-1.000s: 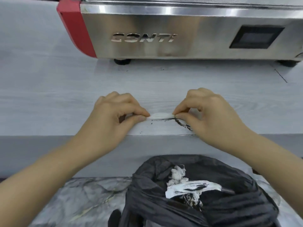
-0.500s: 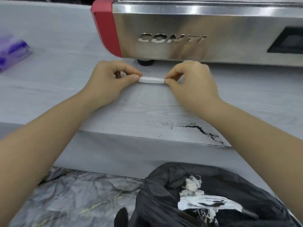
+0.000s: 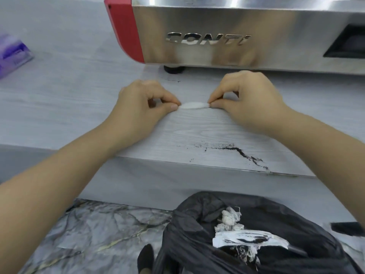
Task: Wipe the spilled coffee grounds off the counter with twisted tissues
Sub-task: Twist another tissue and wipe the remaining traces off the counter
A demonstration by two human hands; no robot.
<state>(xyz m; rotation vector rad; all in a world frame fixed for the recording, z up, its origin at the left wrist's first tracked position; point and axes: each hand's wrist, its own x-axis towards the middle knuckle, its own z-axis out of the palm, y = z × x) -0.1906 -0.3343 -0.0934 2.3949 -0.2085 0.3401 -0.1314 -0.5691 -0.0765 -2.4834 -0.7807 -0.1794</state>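
Still clean, white twisted tissue (image 3: 194,105), taut

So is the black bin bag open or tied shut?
Open. The black bin bag gapes at the top, and dirty used tissues show inside its mouth.

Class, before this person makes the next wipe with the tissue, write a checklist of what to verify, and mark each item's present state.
1. Twisted tissue pinched at both ends by left hand and right hand: ok.
2. Tissue clean on its visible side: ok.
3. Tissue touching the counter: cannot tell.
4. Coffee grounds cleared from the counter's front edge: not ok.
5. Black bin bag open below the edge: ok.
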